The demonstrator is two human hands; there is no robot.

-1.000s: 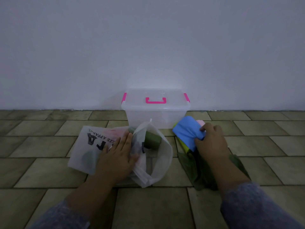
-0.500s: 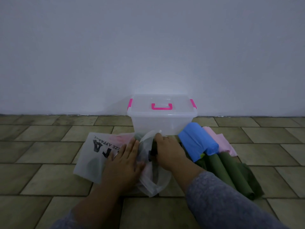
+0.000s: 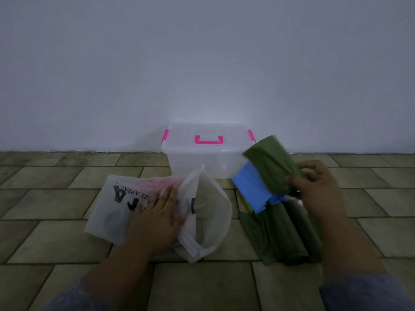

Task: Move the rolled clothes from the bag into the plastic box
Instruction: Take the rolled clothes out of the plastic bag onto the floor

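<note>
A translucent white bag (image 3: pixel 116 212) with black lettering lies on the tiled floor, its mouth open toward the right. My left hand (image 3: pixel 157 216) presses flat on it. A pink garment and a dark roll show faintly through the bag. My right hand (image 3: pixel 316 187) holds a rolled green cloth (image 3: pixel 271 164) in the air, above a blue roll (image 3: pixel 253 189) and two green rolls (image 3: pixel 280 236) lying on the floor. The clear plastic box (image 3: pixel 202 162) with pink handle and clips stands shut against the wall behind them.
A white wall (image 3: pixel 202 63) rises directly behind the box. Olive floor tiles (image 3: pixel 45 198) stretch to both sides and toward me. Bits of yellow-green and pink cloth peek out under the blue roll.
My right hand left the bag's mouth carrying a green roll and swung right, above the pile of rolls. The left hand stayed pressed on the bag.
</note>
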